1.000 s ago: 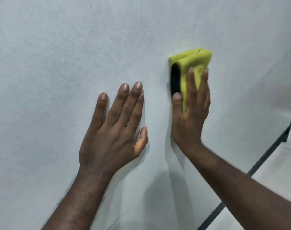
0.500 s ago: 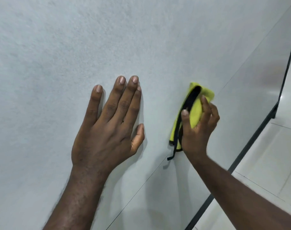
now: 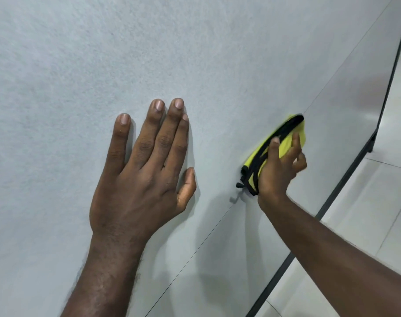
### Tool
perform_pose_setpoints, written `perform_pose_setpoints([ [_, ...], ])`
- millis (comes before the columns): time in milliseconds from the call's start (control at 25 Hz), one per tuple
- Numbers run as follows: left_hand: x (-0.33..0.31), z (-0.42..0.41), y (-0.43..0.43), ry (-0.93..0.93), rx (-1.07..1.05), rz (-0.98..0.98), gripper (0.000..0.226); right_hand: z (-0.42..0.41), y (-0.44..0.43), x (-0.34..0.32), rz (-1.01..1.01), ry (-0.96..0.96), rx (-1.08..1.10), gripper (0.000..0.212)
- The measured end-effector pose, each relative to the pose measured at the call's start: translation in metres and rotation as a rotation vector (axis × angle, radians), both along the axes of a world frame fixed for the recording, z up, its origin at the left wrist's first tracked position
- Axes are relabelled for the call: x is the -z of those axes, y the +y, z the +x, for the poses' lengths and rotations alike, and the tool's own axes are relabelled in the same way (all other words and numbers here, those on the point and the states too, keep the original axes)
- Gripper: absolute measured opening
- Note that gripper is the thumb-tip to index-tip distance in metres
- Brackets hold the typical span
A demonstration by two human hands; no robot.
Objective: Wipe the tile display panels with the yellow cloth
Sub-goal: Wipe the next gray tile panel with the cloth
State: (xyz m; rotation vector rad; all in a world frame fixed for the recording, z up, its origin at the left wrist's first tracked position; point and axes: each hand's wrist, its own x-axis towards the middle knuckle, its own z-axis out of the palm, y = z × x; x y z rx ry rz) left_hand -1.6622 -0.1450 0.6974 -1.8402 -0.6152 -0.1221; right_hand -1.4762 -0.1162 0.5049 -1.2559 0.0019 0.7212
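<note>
left grip (image 3: 144, 177) flat, fingers straight, on panel (image 3: 57, 88); right grip (image 3: 279, 172) clutches yellow cloth (image 3: 285, 146), half hidden.

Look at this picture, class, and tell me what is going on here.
A person is wiping a pale grey tile display panel. The left hand lies flat on the panel, fingers straight. The right hand grips a folded yellow cloth with black edging and presses it to the panel, near a thin seam between tiles.

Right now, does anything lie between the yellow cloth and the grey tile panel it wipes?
Nothing visible: the right hand holds the black-edged yellow cloth against the grey tile panel; the left hand lies flat, apart.
</note>
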Motion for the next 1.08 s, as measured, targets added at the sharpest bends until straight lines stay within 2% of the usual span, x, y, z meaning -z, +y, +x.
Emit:
perform_pose_setpoints([
  [120, -0.001, 0.001, 0.001, -0.002, 0.0, -0.014, 0.078, -0.023, -0.007, -0.016, 0.197, -0.446, 0.063, 0.06],
  [160, 0.0, 0.001, 0.001, -0.007, -0.001, -0.025, 0.077, -0.039, -0.014, -0.008, 0.227, -0.527, 0.035, 0.061],
  [200, 0.002, 0.001, 0.001, -0.012, -0.003, -0.03, 0.077, -0.048, -0.017, 0.007, 0.198, -0.535, 0.013, 0.062],
  [320, 0.002, 0.001, 0.0, -0.011, -0.007, -0.012, 0.078, -0.034, -0.014, 0.023, 0.077, -0.203, 0.0, 0.064],
  [360, 0.001, 0.001, 0.0, -0.008, -0.005, 0.0, 0.078, -0.026, -0.012, 0.017, 0.111, -0.229, 0.003, 0.063],
  [480, 0.001, 0.001, 0.001, 0.007, -0.009, 0.012, 0.077, -0.037, -0.015, -0.008, 0.342, -0.598, -0.074, 0.07],
  [560, 0.002, 0.002, 0.001, 0.003, -0.016, -0.005, 0.077, -0.061, -0.028, 0.004, 0.375, -0.749, -0.166, 0.068],
  [600, 0.003, 0.002, 0.0, -0.005, -0.015, -0.019, 0.077, -0.068, -0.033, 0.019, 0.336, -0.727, -0.189, 0.068],
  [720, 0.003, 0.0, -0.002, -0.016, -0.02, -0.018, 0.078, -0.058, -0.029, 0.034, 0.144, -0.332, -0.173, 0.071],
  [760, 0.002, 0.0, -0.002, -0.017, -0.02, -0.016, 0.078, -0.052, -0.025, 0.024, 0.128, -0.296, -0.172, 0.071],
  [800, 0.003, 0.0, -0.002, -0.013, -0.018, -0.017, 0.078, -0.05, -0.023, 0.014, 0.153, -0.383, -0.167, 0.071],
  [880, 0.004, 0.002, 0.0, 0.005, -0.021, -0.017, 0.078, -0.062, -0.028, 0.011, 0.297, -0.679, -0.171, 0.07],
  [920, 0.004, 0.002, 0.0, 0.011, -0.017, -0.017, 0.078, -0.072, -0.034, 0.02, 0.326, -0.747, -0.196, 0.069],
  [960, 0.004, 0.002, 0.0, 0.012, -0.009, -0.02, 0.078, -0.077, -0.038, 0.034, 0.306, -0.718, -0.201, 0.068],
  [1080, -0.002, -0.002, 0.001, -0.013, 0.011, -0.043, 0.073, -0.061, -0.024, 0.027, 0.09, -0.244, -0.13, 0.07],
])
